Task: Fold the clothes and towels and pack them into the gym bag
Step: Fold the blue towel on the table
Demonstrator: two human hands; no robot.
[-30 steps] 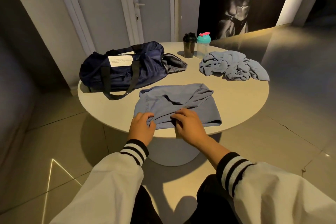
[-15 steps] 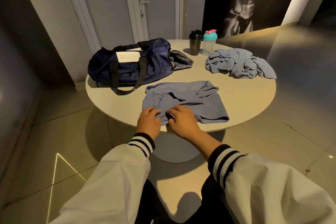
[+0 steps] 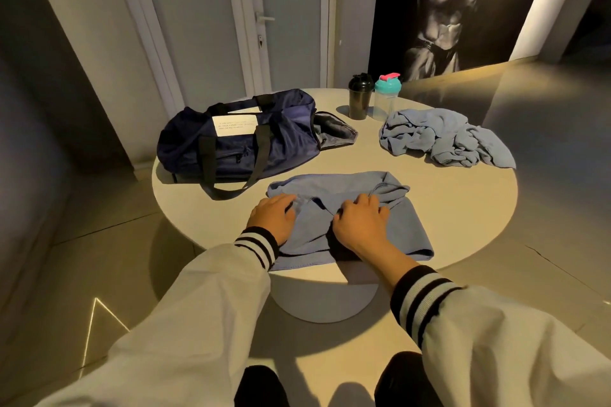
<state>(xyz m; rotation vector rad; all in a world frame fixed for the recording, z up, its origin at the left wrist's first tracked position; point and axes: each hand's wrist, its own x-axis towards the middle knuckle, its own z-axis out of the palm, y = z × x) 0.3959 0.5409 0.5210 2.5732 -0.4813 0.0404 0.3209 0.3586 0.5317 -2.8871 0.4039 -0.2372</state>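
Note:
A blue garment [image 3: 350, 183] lies spread on the near part of the round table [image 3: 463, 205]. My left hand [image 3: 274, 218] rests on its left side with the fingers laid over the cloth. My right hand [image 3: 360, 225] is on its middle, fingers curled round a raised fold of the fabric. The navy gym bag [image 3: 238, 142] with black straps sits at the back left, its right end flap open. A second blue cloth [image 3: 439, 139] lies crumpled at the back right.
A black shaker bottle [image 3: 360, 97] and a clear one with a teal lid [image 3: 387, 99] stand at the table's far edge, between the bag and the crumpled cloth. A door and wall are close behind the table.
Both hands have moved from the garment's near edge forward onto its middle, bunching fabric between them. The view has come closer to the table.

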